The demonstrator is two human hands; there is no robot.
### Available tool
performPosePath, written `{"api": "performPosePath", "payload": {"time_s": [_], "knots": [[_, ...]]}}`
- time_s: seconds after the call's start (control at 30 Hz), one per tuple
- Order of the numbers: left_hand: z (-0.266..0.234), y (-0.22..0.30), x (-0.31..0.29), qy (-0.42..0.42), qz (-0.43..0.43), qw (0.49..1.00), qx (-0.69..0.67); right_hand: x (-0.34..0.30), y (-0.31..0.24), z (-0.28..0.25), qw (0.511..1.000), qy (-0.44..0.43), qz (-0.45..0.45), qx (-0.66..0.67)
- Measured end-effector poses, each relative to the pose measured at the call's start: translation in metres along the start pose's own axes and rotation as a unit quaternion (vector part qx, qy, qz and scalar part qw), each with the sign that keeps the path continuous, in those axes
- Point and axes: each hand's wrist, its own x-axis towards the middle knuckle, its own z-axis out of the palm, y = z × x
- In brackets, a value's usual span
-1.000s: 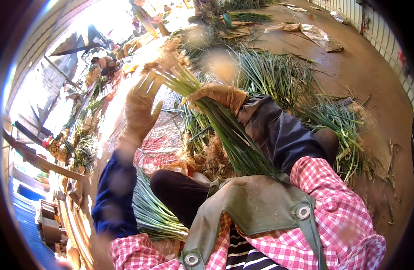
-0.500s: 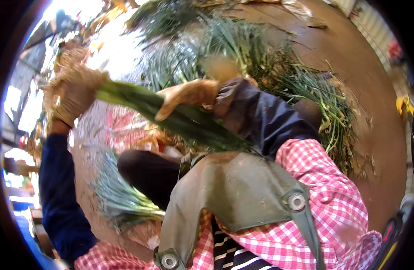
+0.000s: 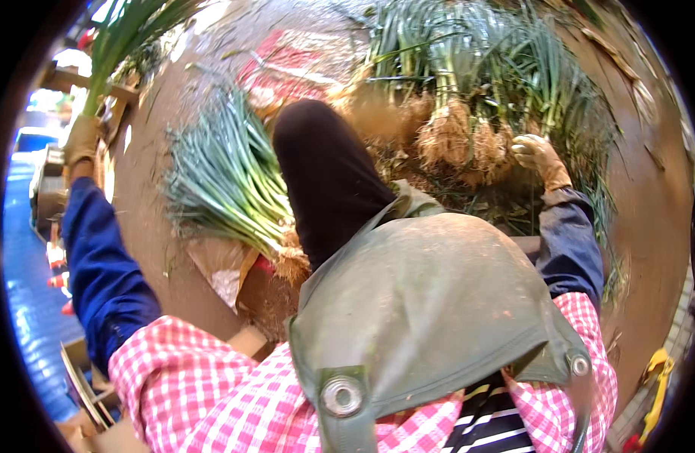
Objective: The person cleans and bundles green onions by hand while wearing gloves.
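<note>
Out at the far left, my gloved left hand (image 3: 82, 142) grips the lower end of a green onion bunch (image 3: 110, 57), whose long leaves point up past the picture's edge. On the right, my gloved right hand (image 3: 541, 158) hovers by the rooty ends of a pile of green onions (image 3: 445, 64). Its fingers are loosely bent and apart, with nothing visible in them. Brown, shaggy roots (image 3: 447, 136) face me along the pile's near side. Left of my knee lies another bunch of green onions (image 3: 230, 174), paler stalks and roots toward me.
My dark-trousered knee (image 3: 325, 166) stands between the bunch and the pile. A red and white sack (image 3: 295, 64) lies on the brown floor (image 3: 155, 226) beyond. Cardboard (image 3: 215, 268) sits under the left bunch. Blue sheeting (image 3: 30, 249) and boxes (image 3: 87, 385) line the left side.
My left hand has swung outward and down with its bunch, leaves now upward. My right hand has left those leaves and moved right to the pile. The view has turned.
</note>
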Motion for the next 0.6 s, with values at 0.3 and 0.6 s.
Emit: {"api": "performPosePath", "payload": {"time_s": [0.3,0.6], "knots": [[0.329,-0.002,-0.374,-0.278,0.043,0.957,-0.078,0.008,0.008,0.013,0.998,-0.039,0.016,0.04],[0.324,0.03,-0.429,-0.36,-0.232,0.882,-0.198,0.045,-0.017,-0.027,0.813,0.474,-0.148,-0.304]]}}
